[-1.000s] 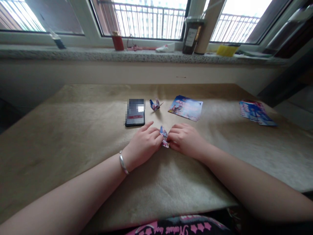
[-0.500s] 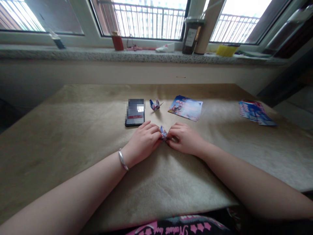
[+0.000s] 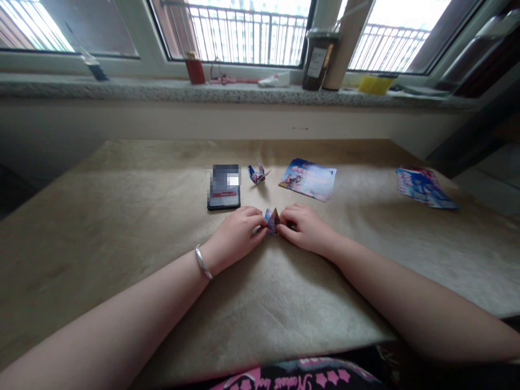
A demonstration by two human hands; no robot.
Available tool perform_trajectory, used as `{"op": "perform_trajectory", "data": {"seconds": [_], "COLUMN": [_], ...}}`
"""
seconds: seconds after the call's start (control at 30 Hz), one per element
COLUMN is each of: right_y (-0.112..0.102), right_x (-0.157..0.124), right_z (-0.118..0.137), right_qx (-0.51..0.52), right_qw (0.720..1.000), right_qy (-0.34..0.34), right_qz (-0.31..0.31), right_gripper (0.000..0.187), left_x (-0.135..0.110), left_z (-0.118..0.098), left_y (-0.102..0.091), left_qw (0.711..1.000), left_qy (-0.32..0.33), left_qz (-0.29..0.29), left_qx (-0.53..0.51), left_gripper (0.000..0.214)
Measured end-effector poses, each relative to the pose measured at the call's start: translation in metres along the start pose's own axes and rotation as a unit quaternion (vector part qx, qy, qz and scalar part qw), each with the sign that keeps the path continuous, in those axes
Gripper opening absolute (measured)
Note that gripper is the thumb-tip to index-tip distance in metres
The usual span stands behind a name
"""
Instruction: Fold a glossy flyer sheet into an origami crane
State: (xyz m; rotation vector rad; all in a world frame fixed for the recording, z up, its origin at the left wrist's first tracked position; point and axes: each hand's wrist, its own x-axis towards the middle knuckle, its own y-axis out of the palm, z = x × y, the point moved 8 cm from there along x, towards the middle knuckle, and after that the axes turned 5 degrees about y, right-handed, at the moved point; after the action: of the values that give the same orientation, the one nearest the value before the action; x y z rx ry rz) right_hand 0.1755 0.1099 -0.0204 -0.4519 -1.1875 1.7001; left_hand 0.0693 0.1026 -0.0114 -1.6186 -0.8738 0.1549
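The tabletop (image 3: 122, 227) carries all items listed below. The left hand (image 3: 239, 233) and right hand (image 3: 306, 228) rest near its middle, fingers curled inward, each pinching one side of the same small workpiece. Beyond the right hand lies a sheet stack (image 3: 312, 183); well apart, farther right, lies a fanned stack (image 3: 426, 187). The phone (image 3: 224, 199) lies flat just beyond the left hand. Right of the phone stands a folded figure (image 3: 257, 176) with raised points. The workpiece, a folded paper (image 3: 272, 221), sits directly between the hands, touching both; neither is nearer. Its two points face away from the person; its long axis cannot be determined.
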Motion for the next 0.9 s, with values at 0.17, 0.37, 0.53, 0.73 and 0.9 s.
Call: {"op": "perform_trajectory", "data": {"seconds": [0.17,0.37,0.53,0.73,0.9], "right_y": [0.001,0.001,-0.001,0.0,-0.002], "right_x": [0.001,0.001,0.003,0.005,0.004], "right_z": [-0.005,-0.009,-0.009,-0.012,-0.014], "right_qx": [0.001,0.016,0.031,0.036,0.028], "right_qw": [1.0,0.999,0.998,0.997,0.996], "right_qy": [0.021,0.038,0.041,0.052,0.059], "right_qz": [-0.009,-0.025,-0.042,-0.042,-0.054], "right_gripper": [0.015,0.014,0.01,0.008,0.011], "left_x": [0.001,0.0,0.0,-0.003,-0.005], "left_z": [0.001,0.009,0.012,0.009,0.007], "left_y": [0.0,0.004,0.004,-0.005,-0.001], "left_qw": [1.0,0.997,0.996,0.998,0.997], "left_qy": [-0.021,-0.045,-0.061,-0.062,-0.031], "left_qz": [0.006,0.0,0.004,-0.01,0.006], "left_qx": [-0.021,-0.068,-0.071,-0.023,-0.064], "left_gripper": [0.011,0.007,0.005,0.009,0.008]}}
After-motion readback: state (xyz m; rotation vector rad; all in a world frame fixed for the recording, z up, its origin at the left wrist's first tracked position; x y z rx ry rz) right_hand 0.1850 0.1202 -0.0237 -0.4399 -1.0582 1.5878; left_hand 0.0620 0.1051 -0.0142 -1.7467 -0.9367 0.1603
